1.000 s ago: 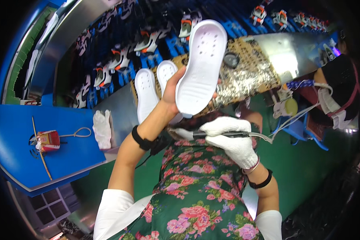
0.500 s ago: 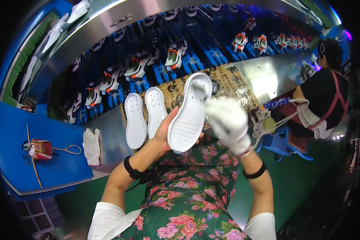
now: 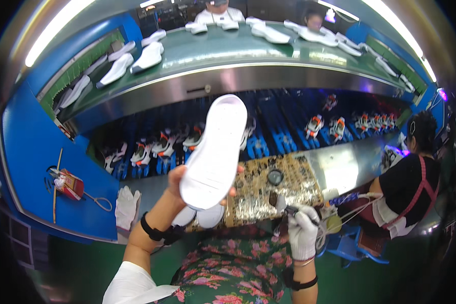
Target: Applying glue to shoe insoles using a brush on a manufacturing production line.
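My left hand (image 3: pixel 180 185) holds a white shoe sole (image 3: pixel 215 152) up in front of me, its flat underside toward the camera. My right hand (image 3: pixel 303 230), in a white glove, grips a thin pen-like tool (image 3: pixel 289 207) with a cord, low at the edge of the patterned gold work mat (image 3: pixel 268 195). Two more white soles (image 3: pixel 200 217) lie on the bench, mostly hidden behind the raised sole.
A lower conveyor carries shoes on blue holders (image 3: pixel 319 124); an upper green belt (image 3: pixel 228 48) carries white soles. A spare white glove (image 3: pixel 126 205) lies at left beside a blue table (image 3: pixel 35 167) with a small red box (image 3: pixel 70 185). A co-worker (image 3: pixel 408 187) sits at right.
The view has tilted up toward the conveyors. My left hand keeps the sole raised. My right hand has dropped from beside the sole down to the mat's edge.
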Motion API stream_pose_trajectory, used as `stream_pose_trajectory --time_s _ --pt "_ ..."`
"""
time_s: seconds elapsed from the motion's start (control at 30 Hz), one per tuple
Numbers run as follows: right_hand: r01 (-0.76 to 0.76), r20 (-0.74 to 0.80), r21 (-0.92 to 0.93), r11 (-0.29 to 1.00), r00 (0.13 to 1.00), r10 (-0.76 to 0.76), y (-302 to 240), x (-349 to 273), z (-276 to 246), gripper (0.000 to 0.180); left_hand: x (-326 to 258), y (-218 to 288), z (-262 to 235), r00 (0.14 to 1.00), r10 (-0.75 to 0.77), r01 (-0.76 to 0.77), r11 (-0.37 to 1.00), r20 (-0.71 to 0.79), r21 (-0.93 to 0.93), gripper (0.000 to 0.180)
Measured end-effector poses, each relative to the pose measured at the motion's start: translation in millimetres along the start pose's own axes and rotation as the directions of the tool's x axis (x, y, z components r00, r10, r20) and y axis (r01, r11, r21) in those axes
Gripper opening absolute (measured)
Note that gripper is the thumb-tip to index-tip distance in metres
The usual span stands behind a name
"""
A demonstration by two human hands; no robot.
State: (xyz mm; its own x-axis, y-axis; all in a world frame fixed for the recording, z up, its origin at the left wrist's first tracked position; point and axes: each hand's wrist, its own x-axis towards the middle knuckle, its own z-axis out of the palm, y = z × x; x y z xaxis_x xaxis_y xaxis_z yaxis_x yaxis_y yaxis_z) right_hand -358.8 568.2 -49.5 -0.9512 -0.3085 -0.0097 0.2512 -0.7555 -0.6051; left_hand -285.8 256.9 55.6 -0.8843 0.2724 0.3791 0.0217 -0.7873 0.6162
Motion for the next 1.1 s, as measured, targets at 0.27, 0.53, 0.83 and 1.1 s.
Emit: stream_pose_trajectory --time_s 0.27,0.53,0.83,1.1 --pt "-0.107 -0.042 0.011 0.994 0.993 0.107 41 18 0 0.017 117 170 -4 0.932 0.338 -0.36 0.902 -0.131 -0.239 0.098" --pt "-0.151 -0.094 0.011 0.988 0.984 0.151 54 30 -26 0.016 173 148 -17 0.63 0.546 -0.528 0.823 -0.552 0.211 0.075" --pt "-0.161 -0.13 0.135 0.978 0.975 0.179 41 58 -28 0.015 357 72 -41 0.906 0.411 0.223 -0.666 0.101 0.712 0.076" --pt "-0.052 -0.149 0.085 0.995 0.987 0.065 43 70 -65 0.015 432 76 -73 0.879 0.397 0.476 -0.763 -0.264 0.437 0.059"
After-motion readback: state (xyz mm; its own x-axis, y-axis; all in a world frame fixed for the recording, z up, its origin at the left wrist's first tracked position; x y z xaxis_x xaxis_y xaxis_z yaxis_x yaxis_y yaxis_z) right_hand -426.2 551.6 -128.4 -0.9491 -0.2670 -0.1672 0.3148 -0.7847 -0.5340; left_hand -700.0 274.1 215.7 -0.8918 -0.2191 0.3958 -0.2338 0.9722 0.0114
